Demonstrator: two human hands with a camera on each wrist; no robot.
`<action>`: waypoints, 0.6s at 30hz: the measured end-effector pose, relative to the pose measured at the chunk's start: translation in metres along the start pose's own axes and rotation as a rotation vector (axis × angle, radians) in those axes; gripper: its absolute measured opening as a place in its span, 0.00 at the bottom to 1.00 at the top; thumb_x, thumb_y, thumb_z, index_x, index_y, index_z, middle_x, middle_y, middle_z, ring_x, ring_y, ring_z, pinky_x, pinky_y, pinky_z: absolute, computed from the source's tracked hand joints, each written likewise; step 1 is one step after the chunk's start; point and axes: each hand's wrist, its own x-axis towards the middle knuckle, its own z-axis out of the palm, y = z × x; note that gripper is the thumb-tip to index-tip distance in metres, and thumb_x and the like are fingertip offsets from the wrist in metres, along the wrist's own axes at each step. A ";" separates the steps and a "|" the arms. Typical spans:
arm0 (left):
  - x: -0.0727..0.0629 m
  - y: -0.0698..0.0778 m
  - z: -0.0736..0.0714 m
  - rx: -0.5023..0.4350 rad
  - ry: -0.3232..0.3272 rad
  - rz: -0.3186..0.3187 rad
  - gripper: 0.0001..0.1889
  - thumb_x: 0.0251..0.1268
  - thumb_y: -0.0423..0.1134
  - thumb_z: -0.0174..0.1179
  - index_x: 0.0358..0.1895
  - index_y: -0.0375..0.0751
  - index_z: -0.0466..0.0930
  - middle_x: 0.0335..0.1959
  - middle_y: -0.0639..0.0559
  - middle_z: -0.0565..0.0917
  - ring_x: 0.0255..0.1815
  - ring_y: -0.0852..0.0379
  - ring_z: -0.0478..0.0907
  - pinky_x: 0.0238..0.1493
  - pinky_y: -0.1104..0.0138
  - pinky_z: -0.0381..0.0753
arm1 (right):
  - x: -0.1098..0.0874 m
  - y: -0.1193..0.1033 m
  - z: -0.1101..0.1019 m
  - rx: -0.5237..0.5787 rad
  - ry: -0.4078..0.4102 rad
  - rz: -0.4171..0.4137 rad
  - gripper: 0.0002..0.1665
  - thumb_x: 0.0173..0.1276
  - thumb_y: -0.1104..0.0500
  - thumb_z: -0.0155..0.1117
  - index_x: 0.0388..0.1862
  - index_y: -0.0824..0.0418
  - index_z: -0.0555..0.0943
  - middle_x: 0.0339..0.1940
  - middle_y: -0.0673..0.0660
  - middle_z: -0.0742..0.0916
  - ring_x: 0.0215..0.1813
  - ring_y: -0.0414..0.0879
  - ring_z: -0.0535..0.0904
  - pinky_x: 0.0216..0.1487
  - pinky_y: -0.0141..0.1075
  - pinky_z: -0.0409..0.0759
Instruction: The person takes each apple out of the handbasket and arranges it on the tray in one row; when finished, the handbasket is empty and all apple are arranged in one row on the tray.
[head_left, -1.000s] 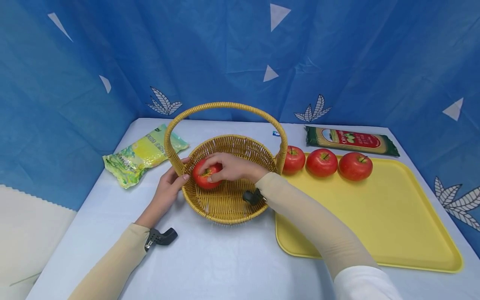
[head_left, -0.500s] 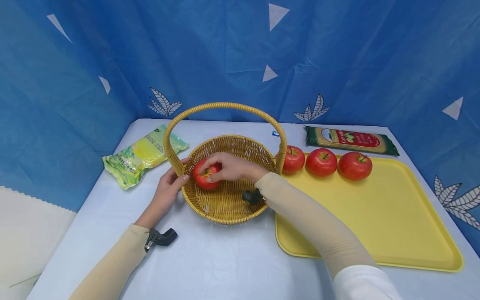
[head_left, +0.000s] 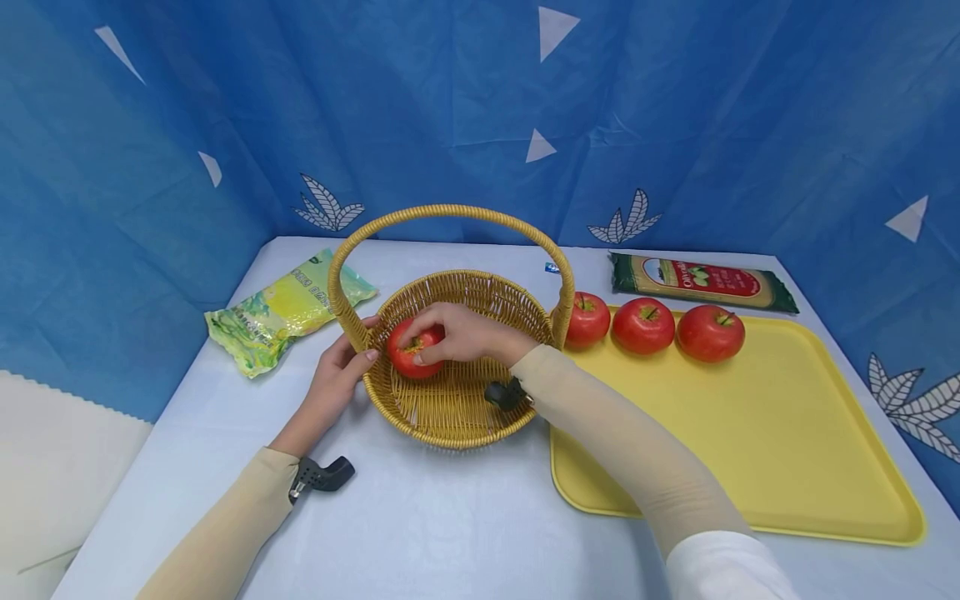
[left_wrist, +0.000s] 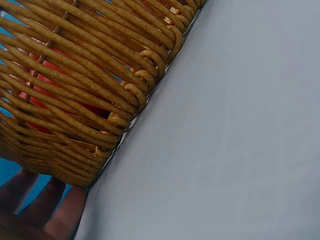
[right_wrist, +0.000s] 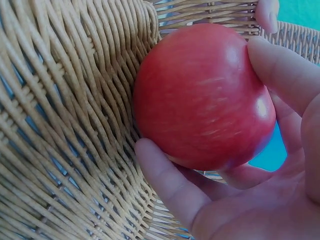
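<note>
A round wicker basket point(head_left: 450, 425) with a tall arched handle stands on the white table. My left hand point(head_left: 339, 373) holds its left side near the foot of the handle, thumb over the rim; in the left wrist view its fingers point(left_wrist: 70, 210) lie against the outside of the weave. Reaching into the basket, my right hand point(head_left: 468, 333) grips a red apple point(head_left: 408, 360) at the left inside wall. The right wrist view shows thumb and fingers spread around the apple point(right_wrist: 200, 95), which is by the wicker wall.
Right of the basket lies a yellow tray point(head_left: 750, 450) with three red apples point(head_left: 643, 325) along its far edge. Behind the tray is a long green-and-red packet point(head_left: 705, 279). A green-yellow bag point(head_left: 288, 310) lies to the left. Blue cloth point(head_left: 480, 108) hangs behind the table.
</note>
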 end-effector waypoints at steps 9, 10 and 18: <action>-0.001 0.001 0.000 -0.005 -0.006 -0.001 0.26 0.77 0.36 0.52 0.76 0.41 0.66 0.77 0.40 0.68 0.62 0.73 0.72 0.54 0.80 0.79 | -0.003 -0.001 -0.001 -0.034 -0.006 -0.017 0.20 0.67 0.55 0.72 0.58 0.50 0.87 0.66 0.58 0.79 0.67 0.51 0.72 0.61 0.39 0.83; -0.001 0.001 0.000 -0.005 -0.009 -0.004 0.26 0.78 0.36 0.51 0.76 0.41 0.66 0.76 0.40 0.69 0.62 0.72 0.72 0.53 0.79 0.80 | -0.003 -0.001 -0.001 -0.038 -0.005 -0.019 0.20 0.66 0.55 0.72 0.58 0.50 0.87 0.66 0.58 0.79 0.66 0.51 0.72 0.61 0.39 0.83; -0.002 0.002 0.000 -0.005 -0.011 -0.019 0.26 0.78 0.36 0.51 0.76 0.42 0.65 0.77 0.41 0.67 0.64 0.67 0.72 0.53 0.79 0.80 | -0.007 -0.005 -0.004 -0.087 -0.003 -0.052 0.20 0.67 0.54 0.72 0.58 0.51 0.87 0.65 0.59 0.81 0.65 0.50 0.73 0.59 0.36 0.83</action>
